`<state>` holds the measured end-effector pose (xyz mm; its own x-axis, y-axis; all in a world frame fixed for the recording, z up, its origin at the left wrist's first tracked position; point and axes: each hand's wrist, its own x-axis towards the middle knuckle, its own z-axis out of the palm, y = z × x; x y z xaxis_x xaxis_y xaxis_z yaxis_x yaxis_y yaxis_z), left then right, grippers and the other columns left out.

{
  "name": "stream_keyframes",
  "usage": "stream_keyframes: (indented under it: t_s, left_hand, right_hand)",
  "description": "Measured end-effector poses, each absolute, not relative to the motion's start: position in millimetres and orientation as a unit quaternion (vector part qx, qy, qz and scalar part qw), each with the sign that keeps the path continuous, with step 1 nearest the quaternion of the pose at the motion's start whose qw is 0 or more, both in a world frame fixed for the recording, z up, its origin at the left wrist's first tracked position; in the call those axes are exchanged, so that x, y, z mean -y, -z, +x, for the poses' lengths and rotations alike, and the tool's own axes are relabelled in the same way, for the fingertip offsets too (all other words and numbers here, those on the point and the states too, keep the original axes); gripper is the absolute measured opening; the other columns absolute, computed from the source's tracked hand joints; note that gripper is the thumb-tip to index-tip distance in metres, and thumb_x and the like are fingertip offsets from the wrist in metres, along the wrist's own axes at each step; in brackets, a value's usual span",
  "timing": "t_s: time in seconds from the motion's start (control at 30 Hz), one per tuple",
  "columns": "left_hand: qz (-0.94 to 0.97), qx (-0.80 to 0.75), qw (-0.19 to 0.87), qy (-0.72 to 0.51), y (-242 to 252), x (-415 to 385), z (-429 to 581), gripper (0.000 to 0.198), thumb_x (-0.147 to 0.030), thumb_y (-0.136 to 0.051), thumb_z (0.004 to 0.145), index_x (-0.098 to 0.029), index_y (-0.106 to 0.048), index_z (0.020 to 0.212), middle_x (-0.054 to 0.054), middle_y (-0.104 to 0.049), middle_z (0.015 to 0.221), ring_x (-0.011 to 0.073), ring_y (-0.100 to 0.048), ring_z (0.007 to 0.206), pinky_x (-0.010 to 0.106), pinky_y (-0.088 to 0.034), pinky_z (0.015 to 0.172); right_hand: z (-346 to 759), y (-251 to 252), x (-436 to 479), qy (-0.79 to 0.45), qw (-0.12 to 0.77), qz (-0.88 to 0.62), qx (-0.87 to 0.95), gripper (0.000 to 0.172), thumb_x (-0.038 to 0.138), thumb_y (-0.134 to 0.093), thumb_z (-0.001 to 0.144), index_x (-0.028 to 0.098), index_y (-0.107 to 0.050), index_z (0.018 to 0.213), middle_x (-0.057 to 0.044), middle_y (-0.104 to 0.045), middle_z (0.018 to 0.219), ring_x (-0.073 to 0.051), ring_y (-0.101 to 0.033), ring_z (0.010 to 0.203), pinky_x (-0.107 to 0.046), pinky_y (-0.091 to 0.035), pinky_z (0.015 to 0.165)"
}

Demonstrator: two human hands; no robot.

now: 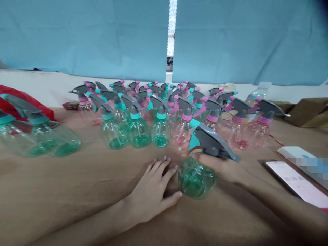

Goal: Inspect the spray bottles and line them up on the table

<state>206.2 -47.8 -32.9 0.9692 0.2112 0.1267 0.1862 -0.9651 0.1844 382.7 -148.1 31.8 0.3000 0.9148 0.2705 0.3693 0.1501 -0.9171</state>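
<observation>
My right hand [212, 162] is wrapped round the neck of a green spray bottle [196, 179] with a grey head and a teal trigger and nozzle. The bottle is tilted, its base turned toward me, and my fingers partly hide its collar. Just left of it, my left hand [153, 191] lies flat on the table with its fingers spread, holding nothing. Its thumb tip is close to the bottle; I cannot tell whether they touch. Beyond my hands stand green spray bottles [138, 133] with teal collars and pink spray bottles [235, 135] with pink collars.
Two green spray bottles [55, 138] stand at the left before a red bag [28, 99]. A phone [294, 181] showing a timer and a white box [299, 157] lie at the right. A cardboard box [310, 111] and a clear bottle [258, 93] are behind, before a blue cloth [102, 41].
</observation>
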Motion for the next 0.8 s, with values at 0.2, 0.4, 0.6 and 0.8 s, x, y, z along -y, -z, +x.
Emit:
stream_keyframes:
  t_s: [0.2, 0.4, 0.6, 0.8]
  left_hand:
    - [0.988, -0.1, 0.089, -0.079, 33.8, 46.6, 206.1, 0.057, -0.05, -0.053, 0.087, -0.014, -0.046, 0.132, 0.016, -0.04, 0.141, 0.0333, -0.033, 0.13, 0.052, -0.03, 0.103]
    - [0.988, -0.103, 0.089, -0.071, 32.7, 47.7, 206.0, 0.058, -0.05, -0.053, 0.087, -0.013, -0.046, 0.131, 0.017, -0.041, 0.14, 0.0337, -0.033, 0.13, 0.052, -0.03, 0.103]
    - [0.988, -0.101, 0.089, -0.071, 31.0, 48.2, 206.4, 0.057, -0.049, -0.054, 0.087, -0.012, -0.047, 0.13, 0.018, -0.04, 0.14, 0.0344, -0.032, 0.13, 0.053, -0.03, 0.103]
    - [0.988, -0.099, 0.092, -0.08, 32.2, 47.2, 206.1, 0.054, -0.049, -0.054, 0.087, -0.014, -0.049, 0.128, 0.017, -0.041, 0.139, 0.0338, -0.034, 0.129, 0.053, -0.03, 0.102]
  right_hand:
    - [385.2, -25.8, 148.8, -0.251, 0.541, -0.607, 0.526, 0.018, 0.018, -0.054, 0.067, 0.028, -0.066, 0.076, 0.003, -0.067, 0.064, -0.017, -0.064, 0.06, -0.031, -0.054, 0.065]
    - [384.8, -27.9, 146.2, -0.272, 0.54, -0.573, 0.553, 0.016, 0.021, -0.054, 0.072, 0.027, -0.067, 0.078, 0.001, -0.068, 0.069, -0.017, -0.066, 0.07, -0.031, -0.054, 0.071]
    - [383.7, -28.4, 142.9, -0.247, 0.538, -0.581, 0.558, 0.02, 0.028, -0.056, 0.076, 0.027, -0.065, 0.095, 0.0, -0.066, 0.069, -0.018, -0.065, 0.075, -0.029, -0.053, 0.066]
    - [383.3, -26.9, 143.3, -0.219, 0.529, -0.605, 0.554, 0.024, 0.03, -0.057, 0.075, 0.026, -0.064, 0.097, 0.001, -0.064, 0.064, -0.018, -0.064, 0.065, -0.028, -0.05, 0.055]
